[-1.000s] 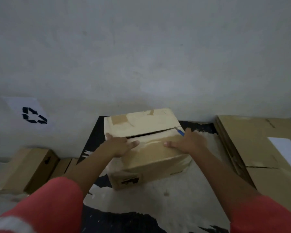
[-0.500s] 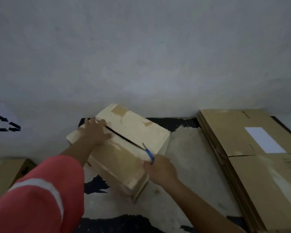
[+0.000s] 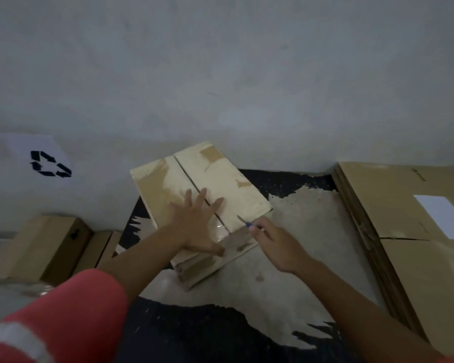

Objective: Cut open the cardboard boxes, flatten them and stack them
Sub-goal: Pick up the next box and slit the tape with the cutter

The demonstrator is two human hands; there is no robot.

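- The left hand (image 3: 197, 224) lies flat on top of the box (image 3: 220, 179). Its fingers are straight and spread wide, and it presses down.
- The box sits on the floor (image 3: 312, 231) right under that hand, turned at a slant. A dark slit runs down the middle of its top and goes under the left hand's fingers.
- The right hand (image 3: 275, 242) is just beside the left hand, at the near corner of the box. Its fingers are curled tight around a small cutter (image 3: 244, 222) with a blue handle.
- The cutter's blade pokes out past the right hand and points at the box top, close to the end of the slit.
- Well off to the side of the right hand lies a stack of flat cardboard (image 3: 404, 205) with a white label (image 3: 440, 216) on it.
- Out past the left arm stand brown boxes (image 3: 45, 244) that are not cut yet.
- Above those boxes, a recycling sign (image 3: 50, 163) hangs on the wall.
- The left arm has a red sleeve (image 3: 63, 310).
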